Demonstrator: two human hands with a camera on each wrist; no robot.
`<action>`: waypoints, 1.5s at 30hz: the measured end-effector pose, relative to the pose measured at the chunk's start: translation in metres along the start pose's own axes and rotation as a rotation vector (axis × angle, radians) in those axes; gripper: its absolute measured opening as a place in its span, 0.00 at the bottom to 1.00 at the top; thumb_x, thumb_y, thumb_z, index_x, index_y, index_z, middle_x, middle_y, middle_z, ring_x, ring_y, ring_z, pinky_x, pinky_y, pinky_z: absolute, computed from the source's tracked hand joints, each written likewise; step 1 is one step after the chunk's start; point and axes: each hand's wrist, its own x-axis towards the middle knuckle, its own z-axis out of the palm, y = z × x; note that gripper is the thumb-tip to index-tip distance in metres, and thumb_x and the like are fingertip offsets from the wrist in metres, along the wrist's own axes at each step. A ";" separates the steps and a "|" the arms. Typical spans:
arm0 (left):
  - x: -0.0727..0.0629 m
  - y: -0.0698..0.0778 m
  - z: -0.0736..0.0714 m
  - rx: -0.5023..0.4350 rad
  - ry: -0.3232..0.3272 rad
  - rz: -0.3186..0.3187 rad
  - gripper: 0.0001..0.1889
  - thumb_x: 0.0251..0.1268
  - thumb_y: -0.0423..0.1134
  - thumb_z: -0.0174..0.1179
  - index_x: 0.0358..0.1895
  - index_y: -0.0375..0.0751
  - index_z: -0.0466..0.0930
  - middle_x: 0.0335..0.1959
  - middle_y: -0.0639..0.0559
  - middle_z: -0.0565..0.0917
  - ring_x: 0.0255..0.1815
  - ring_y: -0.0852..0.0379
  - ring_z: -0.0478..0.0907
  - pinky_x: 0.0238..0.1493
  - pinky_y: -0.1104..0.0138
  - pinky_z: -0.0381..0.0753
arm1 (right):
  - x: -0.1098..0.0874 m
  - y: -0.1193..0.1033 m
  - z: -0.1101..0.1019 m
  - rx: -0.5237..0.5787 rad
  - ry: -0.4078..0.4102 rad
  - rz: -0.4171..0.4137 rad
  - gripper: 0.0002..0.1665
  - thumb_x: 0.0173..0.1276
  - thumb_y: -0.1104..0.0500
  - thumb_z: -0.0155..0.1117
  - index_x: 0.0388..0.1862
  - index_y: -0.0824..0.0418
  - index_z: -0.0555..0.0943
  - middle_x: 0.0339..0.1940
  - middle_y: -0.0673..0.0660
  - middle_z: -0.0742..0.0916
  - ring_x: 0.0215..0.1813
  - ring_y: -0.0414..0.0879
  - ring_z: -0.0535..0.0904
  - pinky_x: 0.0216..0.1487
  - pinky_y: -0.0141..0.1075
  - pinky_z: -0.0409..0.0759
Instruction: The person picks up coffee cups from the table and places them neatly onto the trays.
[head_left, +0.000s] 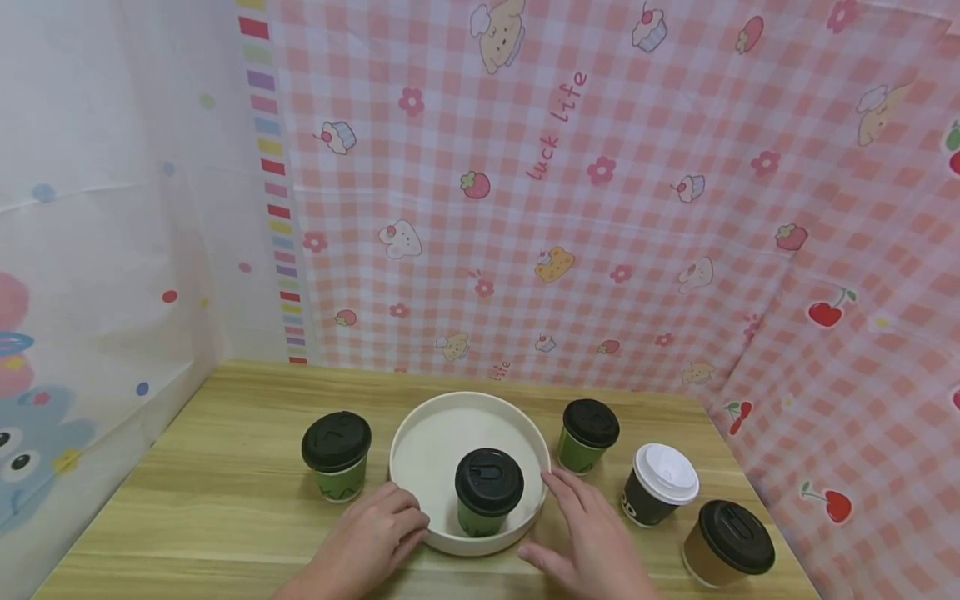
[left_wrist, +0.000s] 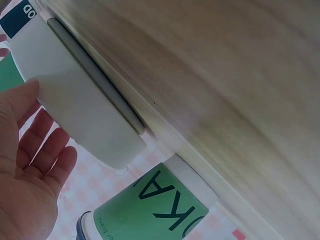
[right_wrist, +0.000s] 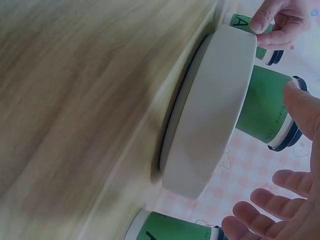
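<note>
A round white tray (head_left: 427, 442) with a raised rim lies on the wooden table. Inside it, towards the front, a green paper cup (head_left: 482, 518) with a black lid stands upright. My left hand (head_left: 378, 529) pinches the tray's front-left rim; its thumb (left_wrist: 27, 92) lies against the outer wall in the left wrist view. At the right side of the tray, my right hand (head_left: 588, 533) has its fingers stretched out, fingertips right at the rim, thumb spread apart. The right wrist view shows the right hand's fingers (right_wrist: 260, 210) straight and holding nothing.
Left of the tray stands another green cup (head_left: 341, 483) with a black lid. On the right are a third green cup (head_left: 577, 454), a dark cup (head_left: 641, 504) with a white lid and a brown cup (head_left: 705, 558) with a black lid. A checked cloth (head_left: 525, 208) hangs behind the table.
</note>
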 end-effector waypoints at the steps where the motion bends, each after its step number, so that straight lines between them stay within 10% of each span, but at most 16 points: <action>1: 0.000 0.000 0.000 0.004 -0.002 -0.001 0.09 0.54 0.42 0.82 0.34 0.53 0.90 0.35 0.64 0.84 0.40 0.64 0.78 0.43 0.69 0.83 | -0.001 0.000 0.000 -0.001 -0.007 0.008 0.56 0.51 0.34 0.86 0.74 0.59 0.78 0.71 0.58 0.84 0.70 0.55 0.82 0.67 0.52 0.85; 35: 0.001 0.004 0.003 0.067 0.012 0.027 0.10 0.50 0.33 0.80 0.33 0.51 0.90 0.34 0.62 0.84 0.39 0.63 0.78 0.41 0.69 0.83 | -0.009 0.002 0.002 0.037 -0.017 0.088 0.52 0.53 0.38 0.87 0.74 0.55 0.78 0.70 0.55 0.85 0.70 0.54 0.82 0.64 0.53 0.86; 45: 0.002 0.013 -0.011 0.031 -0.210 -0.051 0.06 0.67 0.35 0.71 0.45 0.46 0.90 0.43 0.59 0.84 0.46 0.60 0.79 0.48 0.66 0.86 | -0.008 0.002 0.000 0.053 -0.025 0.111 0.52 0.54 0.38 0.86 0.74 0.56 0.78 0.70 0.55 0.85 0.70 0.55 0.82 0.65 0.54 0.86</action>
